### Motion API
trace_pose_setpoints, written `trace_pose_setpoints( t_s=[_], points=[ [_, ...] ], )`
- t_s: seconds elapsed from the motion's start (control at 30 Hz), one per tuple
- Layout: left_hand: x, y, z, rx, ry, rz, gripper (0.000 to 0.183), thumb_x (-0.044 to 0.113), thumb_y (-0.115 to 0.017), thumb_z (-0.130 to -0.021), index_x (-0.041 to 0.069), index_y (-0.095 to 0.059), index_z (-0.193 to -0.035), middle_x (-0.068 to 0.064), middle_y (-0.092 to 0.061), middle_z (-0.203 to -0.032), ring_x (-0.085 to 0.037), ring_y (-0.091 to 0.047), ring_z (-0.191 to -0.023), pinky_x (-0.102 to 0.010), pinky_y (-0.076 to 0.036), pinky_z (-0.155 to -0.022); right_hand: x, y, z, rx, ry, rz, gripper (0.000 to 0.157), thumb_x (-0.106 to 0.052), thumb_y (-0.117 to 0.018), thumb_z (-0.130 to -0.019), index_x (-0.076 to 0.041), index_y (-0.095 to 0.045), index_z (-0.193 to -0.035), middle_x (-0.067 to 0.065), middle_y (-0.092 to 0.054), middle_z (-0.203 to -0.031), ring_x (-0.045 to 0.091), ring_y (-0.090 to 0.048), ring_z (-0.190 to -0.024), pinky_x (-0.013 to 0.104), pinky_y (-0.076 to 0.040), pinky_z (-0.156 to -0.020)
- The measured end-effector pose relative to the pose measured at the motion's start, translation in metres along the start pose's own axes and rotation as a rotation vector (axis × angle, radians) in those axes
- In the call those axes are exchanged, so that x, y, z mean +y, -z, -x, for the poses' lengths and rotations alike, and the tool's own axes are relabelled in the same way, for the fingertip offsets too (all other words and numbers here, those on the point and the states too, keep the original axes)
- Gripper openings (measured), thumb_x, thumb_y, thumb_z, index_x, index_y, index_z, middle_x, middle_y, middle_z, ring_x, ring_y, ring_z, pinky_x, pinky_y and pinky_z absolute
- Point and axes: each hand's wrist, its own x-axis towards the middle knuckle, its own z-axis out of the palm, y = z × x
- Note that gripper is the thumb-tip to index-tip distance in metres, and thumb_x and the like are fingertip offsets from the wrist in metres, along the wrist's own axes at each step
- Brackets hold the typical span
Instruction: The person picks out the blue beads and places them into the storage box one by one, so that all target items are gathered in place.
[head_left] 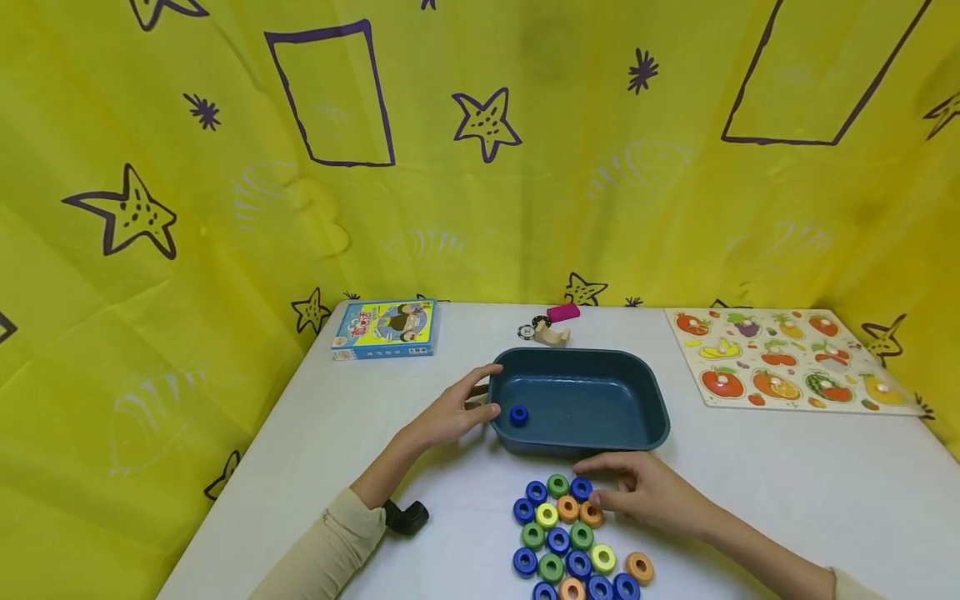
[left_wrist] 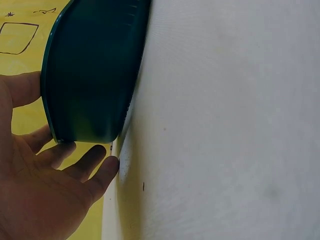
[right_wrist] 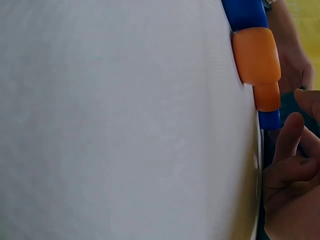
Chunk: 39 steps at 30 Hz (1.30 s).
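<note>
A dark teal plastic basin (head_left: 577,404) stands on the table, with one blue ring bead (head_left: 519,415) lying at its left end. My left hand (head_left: 456,408) touches that end of the basin, thumb and fingers spread along the rim; in the left wrist view the fingertips meet its wall. In front of the basin lies a cluster of blue, green, yellow and orange ring beads (head_left: 558,541). Over the cluster's far right edge, my right hand (head_left: 652,492) reaches in, its thumb and index finger apart beside a blue bead (head_left: 581,489) and an orange bead (head_left: 592,512).
A blue picture box (head_left: 385,329) lies at the back left. Behind the basin are a pink block (head_left: 563,312) and a small beige piece (head_left: 552,335). A fruit puzzle board (head_left: 795,360) lies at the right. A black curved object (head_left: 407,517) rests near the left forearm.
</note>
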Motion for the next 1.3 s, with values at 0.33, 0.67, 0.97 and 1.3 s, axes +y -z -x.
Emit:
trace_pose_setpoints(
  t_s=[0.33, 0.67, 0.97, 1.3],
  points=[
    [0.0009, 0.0008, 0.0003, -0.003, 0.004, -0.003, 0.06, 0.016, -0.056, -0.094, 0.014, -0.027, -0.146, -0.007, -0.021, -0.151, -0.034, -0.03, -0.132, -0.044, -0.034, -0.102, 0.0066, 0.0009, -0.007, -0.03, 0.014, 0.001, 0.028, -0.028, -0.063, -0.089, -0.027, -0.065, -0.117, 0.001, -0.063, -0.08, 0.012, -0.051, -0.05, 0.024, -0.043, -0.045],
    [0.0026, 0.0006, 0.001, 0.003, -0.003, 0.005, 0.059, 0.015, -0.056, -0.094, 0.013, -0.028, -0.146, -0.009, -0.022, -0.151, -0.037, -0.03, -0.131, -0.046, -0.034, -0.102, 0.0056, 0.0049, -0.008, -0.08, 0.033, -0.041, 0.028, -0.022, -0.061, -0.09, -0.024, -0.064, -0.118, 0.003, -0.063, -0.085, 0.014, -0.054, -0.055, 0.025, -0.046, -0.048],
    [0.0027, 0.0006, 0.0012, 0.004, -0.004, -0.008, 0.059, 0.015, -0.056, -0.094, 0.013, -0.028, -0.146, -0.009, -0.022, -0.151, -0.037, -0.031, -0.131, -0.046, -0.034, -0.102, 0.0075, 0.0042, -0.0092, -0.07, 0.059, 0.018, 0.032, -0.027, -0.069, -0.084, -0.026, -0.065, -0.116, -0.002, -0.056, -0.062, 0.007, -0.045, -0.05, 0.019, -0.036, -0.044],
    [0.0029, 0.0012, 0.0013, 0.0, -0.008, -0.012, 0.06, 0.019, -0.057, -0.094, 0.013, -0.027, -0.146, -0.01, -0.021, -0.151, -0.037, -0.031, -0.131, -0.046, -0.034, -0.102, 0.0079, 0.001, -0.0074, -0.002, 0.052, 0.079, 0.028, -0.034, -0.071, -0.081, -0.03, -0.067, -0.108, -0.003, -0.053, -0.066, 0.007, -0.043, -0.05, 0.019, -0.034, -0.043]
  ],
)
